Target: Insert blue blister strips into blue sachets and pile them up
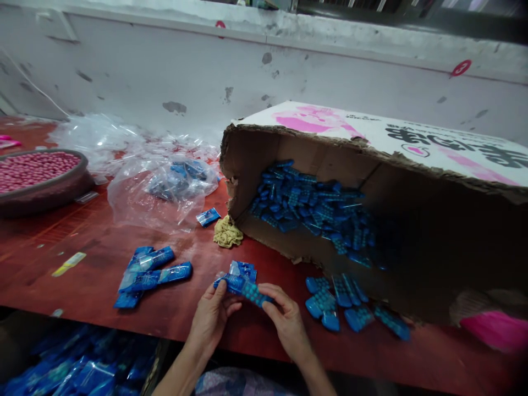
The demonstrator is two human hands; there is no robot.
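Patterned cloth showed at the bottom edge, between the forearms. Both hands were narrowed in pinches: the left hand gripped one end of a blue packet, the right hand its beaded end. It was held above the red surface, its long axis slanting from upper left to lower right, the beaded end toward the right hand. Its pale printing was too blurred to read. Just beyond lay another blue wrapper. Overlapping blue packets lay to the left, loose beaded packs to the right. Farther out, a carton lay open toward the hands, more packs inside; its bold black characters were illegible. On the wall, a red sticker seemed to read 3.
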